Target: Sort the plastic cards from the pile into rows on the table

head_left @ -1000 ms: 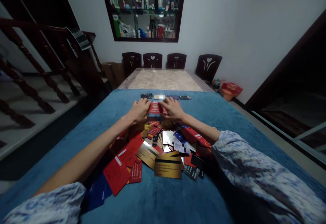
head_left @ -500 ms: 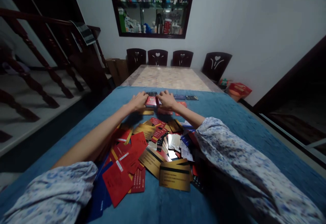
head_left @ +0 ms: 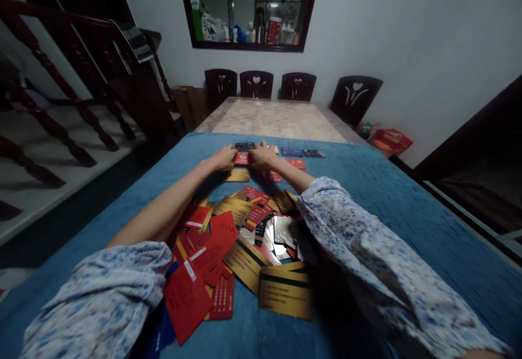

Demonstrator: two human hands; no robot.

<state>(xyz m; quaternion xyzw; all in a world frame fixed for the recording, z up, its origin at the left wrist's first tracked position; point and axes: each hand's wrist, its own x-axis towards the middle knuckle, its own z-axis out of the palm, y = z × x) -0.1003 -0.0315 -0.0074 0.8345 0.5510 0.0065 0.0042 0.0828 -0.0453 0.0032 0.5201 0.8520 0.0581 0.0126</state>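
Observation:
Both arms reach far forward over a blue cloth (head_left: pixel 387 196). My left hand (head_left: pixel 225 158) and my right hand (head_left: pixel 262 155) pinch a small red card (head_left: pixel 242 159) between them, one hand on each end. The card sits just behind a gold card (head_left: pixel 237 174) and in front of a dark card (head_left: pixel 244 146) in a row along the cloth's far edge. More row cards lie to the right: a blue one (head_left: pixel 292 152), a dark one (head_left: pixel 314 153), a red one (head_left: pixel 296 163). A loose heap of red, gold, blue and silver cards (head_left: pixel 240 239) lies under my forearms.
Beyond the cloth the marble table top (head_left: pixel 277 119) runs to several dark chairs (head_left: pixel 256 84) against the wall. A glass wall cabinet (head_left: pixel 248 5) hangs above. A wooden stair railing (head_left: pixel 61 76) stands at the left, a red box (head_left: pixel 391 138) on the floor at the right.
Both hands have carried the red card away from the heap toward the far row of cards. My view has leaned forward with them.

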